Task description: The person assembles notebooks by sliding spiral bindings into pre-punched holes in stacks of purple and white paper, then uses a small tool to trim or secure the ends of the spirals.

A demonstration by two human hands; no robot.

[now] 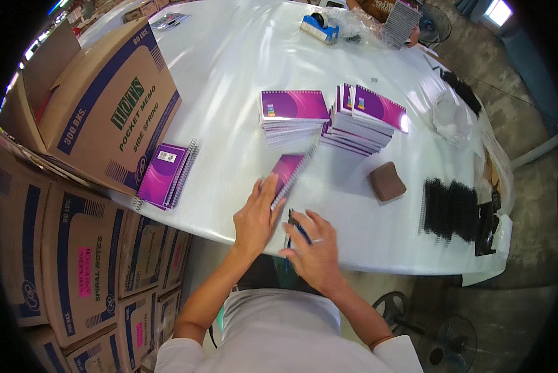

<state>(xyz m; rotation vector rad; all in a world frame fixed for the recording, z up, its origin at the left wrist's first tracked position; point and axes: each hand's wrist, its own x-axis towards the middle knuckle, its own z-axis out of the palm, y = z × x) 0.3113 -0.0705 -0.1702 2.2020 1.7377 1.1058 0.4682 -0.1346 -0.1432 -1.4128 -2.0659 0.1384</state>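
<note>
My left hand (256,216) grips the near end of a small purple spiral notebook (289,171), which lies aslant on the white table with its wire coil along the right side. Just right of it, at the table's near edge, my right hand (313,244) is closed around slim dark pliers with blue on the handles (288,241). Their jaws point away from me, close to the notebook's lower end. Beyond the hands stand a neat stack of purple notebooks (294,107) and, beside it, a taller, uneven stack (375,112).
A brown block (388,181) and a bundle of black wire coils (448,210) lie to the right. Several purple notebooks (165,175) sit against a large carton (114,102) at left. A blue tape dispenser (320,30) stands far back. Stacked cartons (83,261) fill the lower left.
</note>
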